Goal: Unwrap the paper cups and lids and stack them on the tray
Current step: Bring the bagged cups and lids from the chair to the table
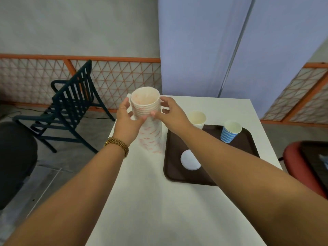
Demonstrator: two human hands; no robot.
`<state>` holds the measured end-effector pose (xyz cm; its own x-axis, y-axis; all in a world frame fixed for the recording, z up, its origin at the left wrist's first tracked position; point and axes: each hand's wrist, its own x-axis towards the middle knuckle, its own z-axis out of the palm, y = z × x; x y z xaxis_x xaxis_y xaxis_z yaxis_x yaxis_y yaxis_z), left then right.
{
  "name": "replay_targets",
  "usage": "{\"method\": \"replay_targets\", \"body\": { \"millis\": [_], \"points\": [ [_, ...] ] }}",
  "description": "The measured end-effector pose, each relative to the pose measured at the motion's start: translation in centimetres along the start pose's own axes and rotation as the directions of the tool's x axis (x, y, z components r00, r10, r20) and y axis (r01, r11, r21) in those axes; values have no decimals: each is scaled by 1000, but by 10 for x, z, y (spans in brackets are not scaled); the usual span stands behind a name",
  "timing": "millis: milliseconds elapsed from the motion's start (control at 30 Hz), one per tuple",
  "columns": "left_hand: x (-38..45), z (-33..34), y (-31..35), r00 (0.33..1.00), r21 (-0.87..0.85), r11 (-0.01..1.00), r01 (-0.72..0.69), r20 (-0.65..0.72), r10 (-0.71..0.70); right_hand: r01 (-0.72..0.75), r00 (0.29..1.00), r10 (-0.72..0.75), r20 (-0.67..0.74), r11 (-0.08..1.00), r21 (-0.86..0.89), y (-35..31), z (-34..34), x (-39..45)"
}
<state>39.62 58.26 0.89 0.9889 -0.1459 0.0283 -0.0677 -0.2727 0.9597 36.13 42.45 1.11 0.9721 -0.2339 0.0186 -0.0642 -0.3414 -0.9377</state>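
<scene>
Both hands hold the tall white stack of red-printed paper cups [150,121] upright on the white table [159,201], left of the dark brown tray [170,167]. The left hand [126,119] steadies its side; the right hand [170,112] pinches the top rims, probably to free wrapping.

Readable text: none.
Cup stack [150,132]: small red marks on the wrap, too blurred to read.

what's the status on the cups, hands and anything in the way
Both hands, left and right, gripping the cup stack near its top, upright on table beside tray. Tray holds striped cup, white lid. Path clear.
</scene>
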Motion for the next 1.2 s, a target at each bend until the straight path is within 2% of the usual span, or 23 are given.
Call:
{"method": "replay_targets", "body": {
  "millis": [100, 200, 267, 400, 533, 633, 733, 833, 933, 1000, 1100, 1133, 1200],
  "points": [
    [-15, 0, 4, 992, 18, 997, 74, -107, -72, -19, 999, 20, 27, 999, -35, 5, -25, -16],
    [-47, 13, 3, 968, -45, 989, 141, -201, -147, -25, 998, 27, 51, 999, -40, 26, -61, -41],
    [-76, 34, -2, 958, -55, 982, 183, -213, -190, -30, 997, 33, 70, 999, -45, 46, -91, -62],
    [-128, 118, -6, 976, 25, 976, 216, -32, -215, -108, 993, 111, 25, 989, -103, 96, -162, -111],
    [-162, 232, 15, 967, 73, 985, 157, 194, -168, -187, 977, 169, -128, 972, -139, 145, -251, -170],
    [-186, 311, 35, 925, 79, 993, 93, 363, -115, -245, 952, 196, -234, 947, -207, 171, -315, -217],
    [-215, 387, 56, 853, 82, 997, 9, 520, -50, -301, 898, 201, -392, 930, -211, 193, -376, -266],
    [-249, 458, 78, 750, 76, 994, -76, 662, 7, -325, 800, 147, -581, 921, -215, 211, -429, -317],
    [-278, 519, 96, 647, 51, 986, -159, 760, 65, -362, 630, 73, -773, 908, -210, 228, -473, -362],
    [-293, 555, 106, 573, 68, 972, -227, 816, 77, -396, 501, 95, -860, 909, -131, 239, -499, -388],
    [-306, 603, 116, 485, 84, 954, -287, 872, 69, -391, 327, 233, -916, 916, 93, 256, -530, -412],
    [-307, 619, 119, 472, 105, 943, -316, 879, 61, -380, 291, 303, -907, 907, 181, 264, -540, -416],
    [-308, 649, 124, 457, 174, 899, -403, 889, 33, -345, 285, 489, -824, 855, 388, 282, -556, -421]
  ]
}}
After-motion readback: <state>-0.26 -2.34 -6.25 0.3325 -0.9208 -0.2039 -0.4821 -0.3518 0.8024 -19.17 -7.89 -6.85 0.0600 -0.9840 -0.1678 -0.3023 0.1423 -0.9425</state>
